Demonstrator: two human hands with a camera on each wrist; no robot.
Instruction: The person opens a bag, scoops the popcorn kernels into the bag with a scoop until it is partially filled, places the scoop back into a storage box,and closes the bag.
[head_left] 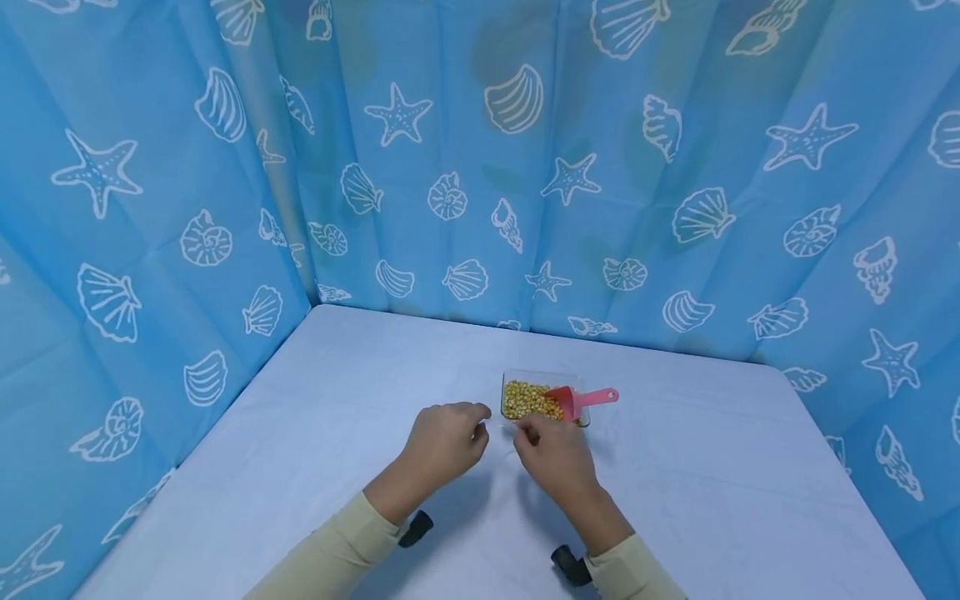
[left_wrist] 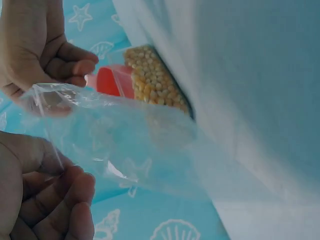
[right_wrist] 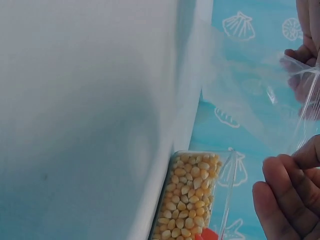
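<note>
A clear plastic bag hangs between my two hands, its top edge stretched from one to the other. My left hand pinches one side of the bag's mouth between thumb and fingers. On the other side, my right hand pinches the edge the same way. Just beyond the hands stands a clear rectangular container of yellow corn kernels. A pink scoop lies in the kernels, its handle sticking out over the right side.
A white cloth covers the table under everything. Blue curtains with white shell and starfish prints rise behind the table and along its sides. Dark wrist mounts sit at both cuffs.
</note>
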